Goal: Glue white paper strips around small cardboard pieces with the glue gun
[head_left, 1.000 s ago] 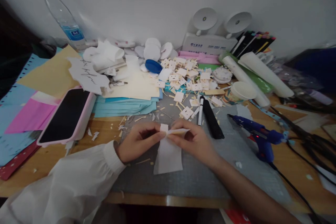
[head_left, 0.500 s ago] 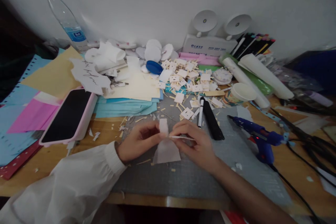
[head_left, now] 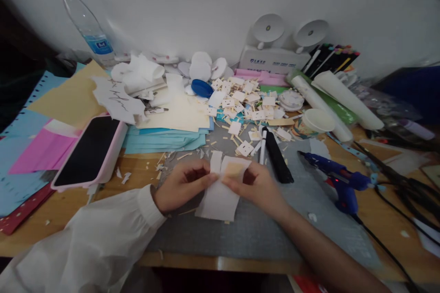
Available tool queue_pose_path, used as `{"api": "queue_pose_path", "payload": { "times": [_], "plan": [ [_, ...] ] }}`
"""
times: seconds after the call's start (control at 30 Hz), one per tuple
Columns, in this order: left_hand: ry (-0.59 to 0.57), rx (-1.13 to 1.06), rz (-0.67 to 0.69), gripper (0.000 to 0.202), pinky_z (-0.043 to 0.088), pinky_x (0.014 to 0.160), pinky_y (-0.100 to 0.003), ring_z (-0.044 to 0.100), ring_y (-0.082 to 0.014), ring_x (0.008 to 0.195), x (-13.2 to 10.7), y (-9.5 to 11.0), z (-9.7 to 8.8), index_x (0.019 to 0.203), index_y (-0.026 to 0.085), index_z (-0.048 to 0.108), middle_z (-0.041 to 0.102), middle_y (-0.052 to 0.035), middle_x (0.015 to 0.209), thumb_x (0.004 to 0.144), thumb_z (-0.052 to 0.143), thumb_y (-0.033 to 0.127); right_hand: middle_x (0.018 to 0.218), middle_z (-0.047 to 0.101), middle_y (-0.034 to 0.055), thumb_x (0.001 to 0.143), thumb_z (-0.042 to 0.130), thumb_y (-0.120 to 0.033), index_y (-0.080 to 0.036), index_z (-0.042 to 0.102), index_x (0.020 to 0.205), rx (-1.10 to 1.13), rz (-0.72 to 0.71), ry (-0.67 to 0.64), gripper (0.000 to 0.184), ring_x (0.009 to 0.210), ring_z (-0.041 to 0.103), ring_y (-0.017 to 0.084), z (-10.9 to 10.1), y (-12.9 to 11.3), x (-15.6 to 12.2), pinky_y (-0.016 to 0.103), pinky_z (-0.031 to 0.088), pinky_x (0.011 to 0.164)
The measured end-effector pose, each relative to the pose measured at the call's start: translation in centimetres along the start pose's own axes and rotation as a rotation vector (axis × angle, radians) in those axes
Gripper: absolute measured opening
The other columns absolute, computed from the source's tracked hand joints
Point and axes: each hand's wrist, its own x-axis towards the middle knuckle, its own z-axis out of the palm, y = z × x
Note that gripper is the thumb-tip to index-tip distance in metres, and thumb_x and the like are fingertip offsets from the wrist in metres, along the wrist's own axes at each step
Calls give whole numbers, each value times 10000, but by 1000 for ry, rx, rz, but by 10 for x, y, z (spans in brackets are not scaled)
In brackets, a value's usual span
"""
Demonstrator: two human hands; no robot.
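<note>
Between my two hands is a piece of thin white paper [head_left: 219,201], held just above the grey cutting mat [head_left: 261,233]. My left hand [head_left: 187,183] pinches its left side, thumb on top; a narrow folded strip stands up beside the fingertips. My right hand [head_left: 256,185] grips the right side between thumb and fingers. A pale yellow patch [head_left: 233,169] shows at the paper's upper right part. The fingers beneath the paper are partly hidden.
Beyond my hands lies a pile of small white paper squares [head_left: 237,100] with sticks. A glue gun [head_left: 337,176] with a red light rests at right, near scissors [head_left: 395,174]. A phone [head_left: 89,151] lies left; a marker [head_left: 263,146] and black pouch [head_left: 277,155] lie behind my right hand.
The right part of the paper, seen edge-on before, now lies opened out flat with its yellowish patch showing. My right hand has turned and shifted slightly; my left hand stays about where it was.
</note>
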Motion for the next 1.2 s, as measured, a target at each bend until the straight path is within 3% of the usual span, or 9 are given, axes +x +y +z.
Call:
{"api": "queue_pose_path", "payload": {
  "times": [0.1, 0.2, 0.37, 0.5, 0.6, 0.73, 0.93, 1.07, 1.2],
  "plan": [
    [9, -1, -4, 256, 363, 562, -219, 461, -110, 607, -1, 0, 0, 698, 130, 586, 523, 6, 644, 808, 642, 355, 753, 617, -1, 768, 678, -309, -213, 609, 821, -114, -95, -21, 130, 685, 576, 146, 0, 0, 0, 256, 467, 587],
    [12, -23, -24, 271, 372, 570, -224, 469, -114, 611, 0, 2, 1, 711, 129, 598, 532, 1, 649, 797, 650, 381, 755, 606, 7, 808, 640, -226, -210, 633, 808, -287, -334, -18, 18, 707, 573, 146, -2, -1, -1, 260, 453, 610],
    [80, -83, -97, 285, 343, 522, -198, 423, -85, 563, 1, 4, 2, 674, 134, 567, 500, 27, 619, 775, 677, 377, 882, 612, 41, 831, 612, -184, -242, 659, 938, -570, -695, -48, 130, 810, 576, 170, -7, 0, -5, 323, 453, 723],
    [175, -169, -137, 277, 338, 489, -179, 428, -72, 528, 2, 2, 0, 701, 140, 562, 514, 40, 606, 771, 685, 378, 969, 631, 39, 836, 605, -184, -263, 634, 971, -615, -765, -158, 158, 894, 568, 182, -8, -1, -9, 355, 441, 800],
    [233, -267, -165, 275, 333, 461, -166, 451, -66, 499, 4, 1, -3, 723, 147, 559, 545, 41, 589, 774, 686, 385, 978, 662, 32, 849, 574, -134, -263, 603, 1000, -567, -759, -331, 200, 945, 573, 179, -6, -8, -11, 363, 435, 865],
    [342, -351, -153, 266, 406, 504, -167, 516, -74, 534, 8, 3, -12, 749, 152, 575, 608, 22, 644, 767, 695, 388, 899, 687, 30, 861, 584, -167, -241, 619, 940, -451, -651, -535, 113, 880, 622, 156, 0, -24, -18, 336, 450, 847],
    [552, -313, -65, 312, 481, 576, -206, 611, -125, 641, 18, 2, -34, 760, 159, 564, 627, 8, 669, 708, 720, 425, 752, 680, 38, 816, 653, -286, -211, 679, 761, -151, -225, -585, 97, 708, 634, 144, -7, -35, -47, 257, 486, 660],
    [545, -217, 23, 343, 493, 673, -224, 635, -154, 791, 22, -2, -41, 894, 160, 593, 669, -19, 801, 674, 753, 368, 701, 648, 0, 799, 668, -351, -195, 681, 788, -191, 99, -372, 157, 631, 577, 125, -18, -23, -54, 226, 438, 569],
    [535, 142, 173, 430, 502, 758, -292, 611, -206, 942, 21, -8, -43, 1100, 157, 541, 625, -102, 1069, 741, 673, 354, 798, 660, 18, 825, 614, -461, -158, 645, 945, -103, 249, -140, 328, 646, 564, 128, -21, -10, -43, 224, 410, 539]
  ]
}}
